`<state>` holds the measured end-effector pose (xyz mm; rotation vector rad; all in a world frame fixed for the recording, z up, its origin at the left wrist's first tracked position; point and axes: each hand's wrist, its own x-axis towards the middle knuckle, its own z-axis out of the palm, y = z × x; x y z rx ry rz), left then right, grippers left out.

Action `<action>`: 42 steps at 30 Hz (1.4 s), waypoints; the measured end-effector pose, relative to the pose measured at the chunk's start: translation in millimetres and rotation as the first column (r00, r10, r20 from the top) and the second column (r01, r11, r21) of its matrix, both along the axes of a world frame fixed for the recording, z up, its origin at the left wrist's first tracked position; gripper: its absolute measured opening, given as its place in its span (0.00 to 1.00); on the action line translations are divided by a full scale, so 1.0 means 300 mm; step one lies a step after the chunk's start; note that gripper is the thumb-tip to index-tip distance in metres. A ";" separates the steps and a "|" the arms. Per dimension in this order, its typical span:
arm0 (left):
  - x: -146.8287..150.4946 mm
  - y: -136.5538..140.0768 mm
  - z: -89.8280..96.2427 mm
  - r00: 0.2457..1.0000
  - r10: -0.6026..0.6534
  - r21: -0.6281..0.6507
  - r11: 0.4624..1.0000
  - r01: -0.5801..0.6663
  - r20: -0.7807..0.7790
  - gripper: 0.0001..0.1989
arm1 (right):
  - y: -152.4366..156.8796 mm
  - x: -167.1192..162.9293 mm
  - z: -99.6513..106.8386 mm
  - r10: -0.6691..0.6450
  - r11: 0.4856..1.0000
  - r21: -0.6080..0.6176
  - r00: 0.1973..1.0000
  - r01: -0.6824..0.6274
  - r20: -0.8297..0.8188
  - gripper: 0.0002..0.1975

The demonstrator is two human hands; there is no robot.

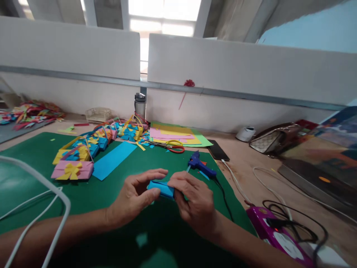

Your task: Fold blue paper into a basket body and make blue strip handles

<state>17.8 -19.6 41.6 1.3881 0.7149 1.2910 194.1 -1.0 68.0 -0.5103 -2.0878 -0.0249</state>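
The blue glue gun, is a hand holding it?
No, the glue gun lies on the green mat; the left hand and right hand are at folded blue paper.

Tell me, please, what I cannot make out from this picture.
Head view: right end of the folded blue paper, hidden by the right hand.
Head view: foot of the bottle, hidden behind the yellow paper bag.
Head view: rest of the colourful pile, cut off by the left edge.
Head view: ends of the curved white tube, cut off by the left and bottom edges.
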 end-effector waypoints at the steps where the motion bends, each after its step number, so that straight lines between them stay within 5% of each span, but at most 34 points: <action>1: 0.000 0.005 -0.006 1.000 0.010 0.012 1.000 -0.010 -0.008 0.13 | 0.005 -0.002 -0.008 0.004 1.000 -0.013 1.000 -0.004 -0.013 0.10; 12: -0.012 0.007 -0.057 0.963 0.069 -0.048 0.995 -0.085 -0.261 0.15 | 0.041 0.006 -0.063 0.008 0.993 -0.118 0.999 -0.003 0.043 0.07; 23: -0.012 0.002 -0.046 0.940 0.083 -0.011 0.996 -0.092 -0.330 0.12 | 0.035 0.017 -0.057 0.047 0.977 -0.210 0.998 -0.038 0.037 0.07; 29: -0.011 -0.001 -0.037 0.941 0.072 -0.017 0.996 -0.083 -0.331 0.12 | 0.020 0.023 -0.039 0.092 0.916 -0.393 0.996 -0.079 0.015 0.08; 36: -0.006 0.003 -0.039 0.942 0.063 -0.092 0.991 -0.098 -0.330 0.13 | 0.002 0.032 0.036 0.098 0.766 -0.643 0.990 -0.008 0.104 0.14; 42: -0.001 -0.001 -0.039 0.959 0.026 -0.094 0.994 -0.054 -0.282 0.12 | -0.008 0.031 0.033 0.015 0.774 -0.626 0.986 0.094 0.167 0.06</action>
